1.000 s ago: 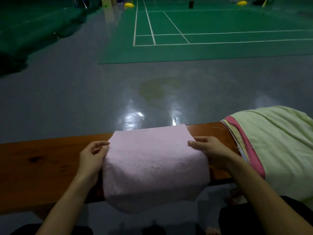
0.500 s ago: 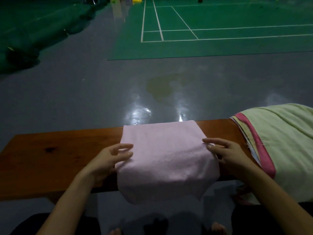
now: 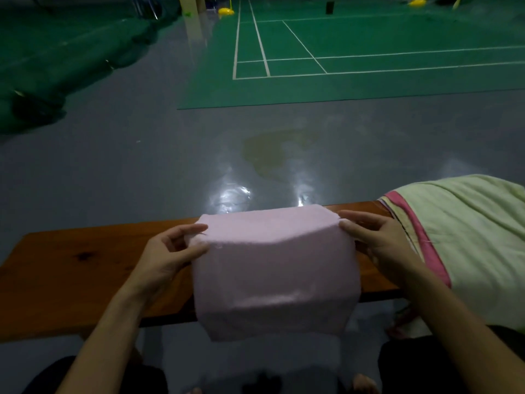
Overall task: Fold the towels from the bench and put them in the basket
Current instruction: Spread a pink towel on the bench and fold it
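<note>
A pink towel (image 3: 272, 268), folded, lies across the wooden bench (image 3: 65, 277) with its near part hanging over the front edge. My left hand (image 3: 167, 257) pinches the towel's far left corner between thumb and fingers. My right hand (image 3: 377, 245) pinches the far right corner. The far edge is lifted a little off the bench between both hands. The basket is not in view.
A pale yellow towel (image 3: 471, 240) with a pink stripe is heaped on the bench's right end. Beyond the bench lies a shiny grey floor (image 3: 142, 166), then a green court (image 3: 369, 52). My knees and bare feet show below the bench.
Both hands have gone from resting at the towel's sides to pinching its far corners and raising that edge. The view has tilted slightly.
</note>
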`<state>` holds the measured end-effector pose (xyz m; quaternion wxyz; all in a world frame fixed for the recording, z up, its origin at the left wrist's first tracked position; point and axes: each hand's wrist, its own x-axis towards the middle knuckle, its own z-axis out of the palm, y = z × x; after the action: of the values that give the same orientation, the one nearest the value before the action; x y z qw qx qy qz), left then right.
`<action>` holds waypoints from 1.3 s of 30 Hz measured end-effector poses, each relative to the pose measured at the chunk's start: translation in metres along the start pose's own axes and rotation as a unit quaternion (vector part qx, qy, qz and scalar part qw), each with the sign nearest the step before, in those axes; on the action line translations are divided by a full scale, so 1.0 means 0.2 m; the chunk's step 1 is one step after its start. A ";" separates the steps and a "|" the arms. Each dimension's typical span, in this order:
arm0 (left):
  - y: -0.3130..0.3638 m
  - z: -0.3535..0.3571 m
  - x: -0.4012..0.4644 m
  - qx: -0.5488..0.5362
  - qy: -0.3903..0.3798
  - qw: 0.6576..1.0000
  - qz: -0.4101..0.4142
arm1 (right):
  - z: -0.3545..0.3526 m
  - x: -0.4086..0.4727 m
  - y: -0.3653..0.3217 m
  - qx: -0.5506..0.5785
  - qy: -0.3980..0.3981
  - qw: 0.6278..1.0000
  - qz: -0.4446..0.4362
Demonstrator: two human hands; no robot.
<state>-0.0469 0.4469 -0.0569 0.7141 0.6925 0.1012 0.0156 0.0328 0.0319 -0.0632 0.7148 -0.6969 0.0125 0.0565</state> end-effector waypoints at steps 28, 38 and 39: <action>0.95 -0.02 -0.04 0.079 0.070 0.959 0.262 | 0.07 -0.11 -0.91 -0.120 0.091 0.951 -0.268; 1.00 0.04 -0.07 0.224 0.245 0.885 0.327 | 0.11 -0.14 -0.97 -0.364 0.212 0.848 -0.322; 1.00 0.04 -0.08 0.226 0.247 0.882 0.332 | 0.10 -0.16 -0.97 -0.364 0.208 0.852 -0.313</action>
<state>-0.0370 0.4452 0.1430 0.4436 0.8016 0.0395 0.3988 0.0197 0.0458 0.1328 0.3709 -0.8696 -0.0788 -0.3161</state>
